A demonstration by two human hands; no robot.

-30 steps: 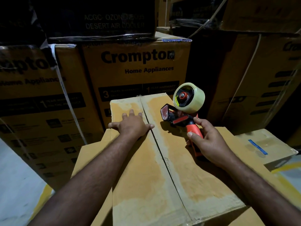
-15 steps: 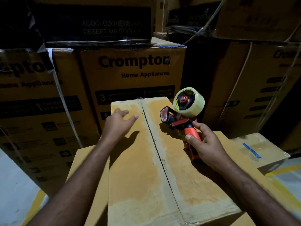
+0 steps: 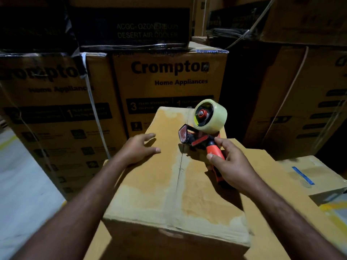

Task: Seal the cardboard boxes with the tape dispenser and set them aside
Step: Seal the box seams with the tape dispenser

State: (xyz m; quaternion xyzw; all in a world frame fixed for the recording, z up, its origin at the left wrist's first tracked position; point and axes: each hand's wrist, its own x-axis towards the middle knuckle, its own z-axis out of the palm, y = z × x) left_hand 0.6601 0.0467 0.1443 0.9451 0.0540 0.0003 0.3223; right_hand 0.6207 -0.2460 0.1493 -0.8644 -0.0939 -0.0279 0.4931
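— Where is the cardboard box [image 3: 169, 194]?

— Dead centre, standing on a wider carton [image 3: 270, 184] that sticks out at its 3 o'clock and 9 o'clock sides. Its flaps are down, and the seam [image 3: 180, 169] runs from 6 o'clock to 12 o'clock with a paler band along it.

— And the tape dispenser [image 3: 199, 136]?

— Over the box top, towards 1 o'clock from its middle. The roll of clear tape [image 3: 213, 117] sits high, and the red blade end points to 9 o'clock, just above the seam. I cannot tell whether it touches the cardboard.

— What about the right grip [image 3: 233, 167]?

— A bare hand, its fingers and thumb wrapped round the orange handle [image 3: 216, 153].

— And the left grip [image 3: 139, 149]?

— At 10 o'clock on the box top, near the left edge. Its fingers are spread loosely, pointing to 2 o'clock, and hold nothing. It is a little blurred, so I cannot tell whether it rests on the flap.

— What stands around?

— At 12 o'clock, a tall carton printed "Crompton Home Appliances" [image 3: 169, 81], with a dark carton [image 3: 131, 29] on top. More cartons flank it. At 3 o'clock lies a low box [image 3: 319, 173] with a blue strip [image 3: 303, 175]. Pale floor [image 3: 22, 184] shows at 9 o'clock.
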